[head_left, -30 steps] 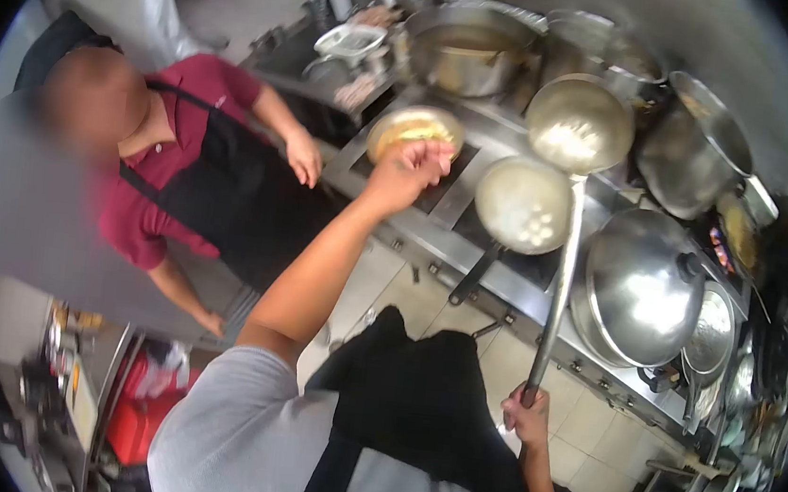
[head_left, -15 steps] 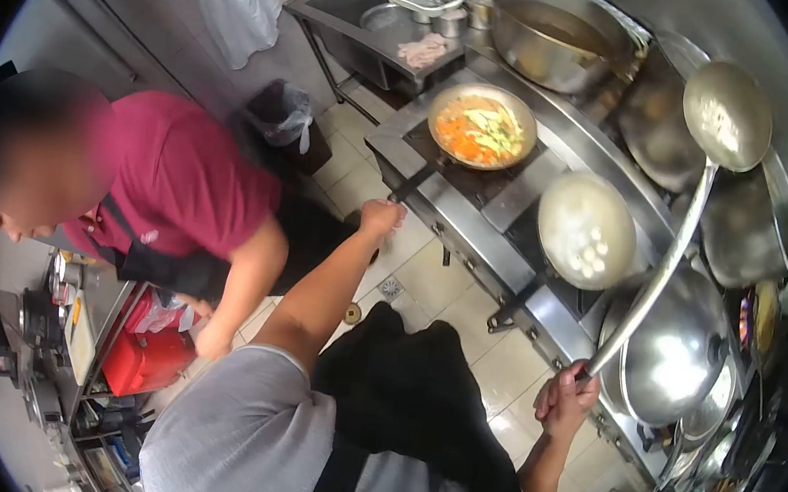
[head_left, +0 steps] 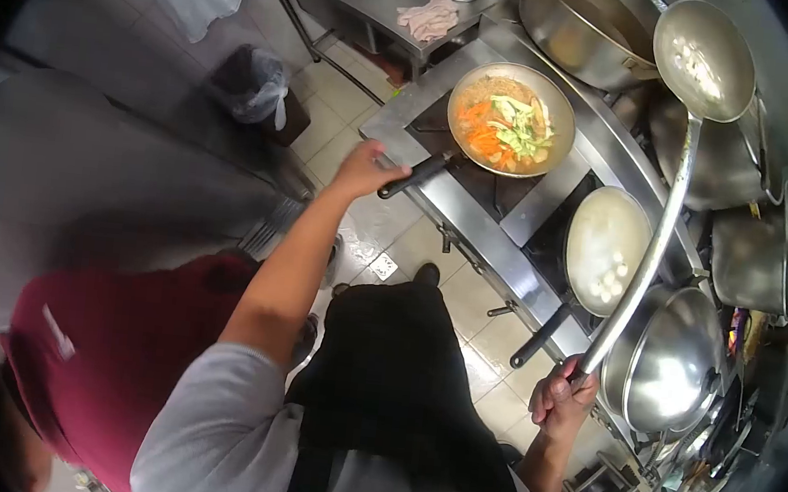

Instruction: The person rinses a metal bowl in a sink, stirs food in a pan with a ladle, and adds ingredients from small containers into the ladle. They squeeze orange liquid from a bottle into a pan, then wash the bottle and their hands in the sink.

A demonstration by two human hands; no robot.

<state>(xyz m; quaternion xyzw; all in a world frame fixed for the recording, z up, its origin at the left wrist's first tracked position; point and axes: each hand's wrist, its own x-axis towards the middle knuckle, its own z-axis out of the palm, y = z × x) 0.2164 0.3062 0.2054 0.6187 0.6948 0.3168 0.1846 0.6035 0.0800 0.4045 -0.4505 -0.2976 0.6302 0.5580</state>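
My left hand [head_left: 360,173] is at the end of the black handle of a frying pan [head_left: 564,134], thumb and fingers apart. The thumb lies against or just above the handle tip; contact is hard to tell. In that pan are carrot strips, pale green vegetable pieces [head_left: 521,128] and some broth. My right hand [head_left: 563,399] is wrapped round the lower handle of a long metal ladle [head_left: 667,215], its bowl raised toward the back of the stove. Beside the ladle sits a second pan [head_left: 601,230] with whitish liquid and several round white pieces [head_left: 610,284].
A large pot [head_left: 565,49] of dark liquid stands at the back of the stove [head_left: 473,218]. A domed metal lid [head_left: 671,372] is at the right. A co-worker in a maroon shirt [head_left: 107,365] is close on my left. A lined bin [head_left: 238,89] stands beyond.
My left hand has loosened from around the pan handle, and its fingers have spread. The ladle stays in my right hand. The co-worker has moved lower and nearer in view, and the view has shifted.
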